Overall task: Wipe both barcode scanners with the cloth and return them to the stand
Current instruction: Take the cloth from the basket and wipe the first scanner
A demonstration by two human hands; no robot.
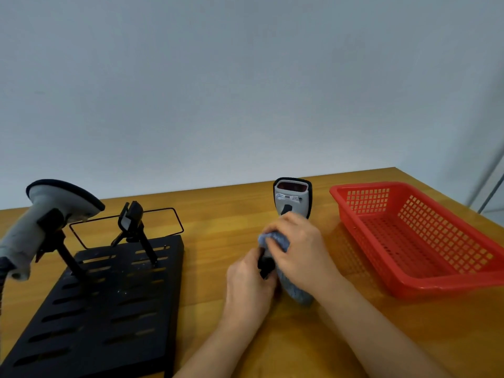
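Both hands (249, 282) (297, 246) clamp fuzzy blue cloth (275, 238) round the grey plastic scanner (292, 199), seemingly its handle.

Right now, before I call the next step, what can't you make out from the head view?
- Held scanner: handle hidden by both hands and the cloth.
- Left hand: its grip covered by the right hand, which is blurred.
- Scanner on the stand: lower end and cable cut off by the left edge.
- Stand: near end cut off by the bottom edge.

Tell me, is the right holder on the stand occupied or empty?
Empty. The right holder on the stand carries nothing; its scanner is in the hands, being wiped.
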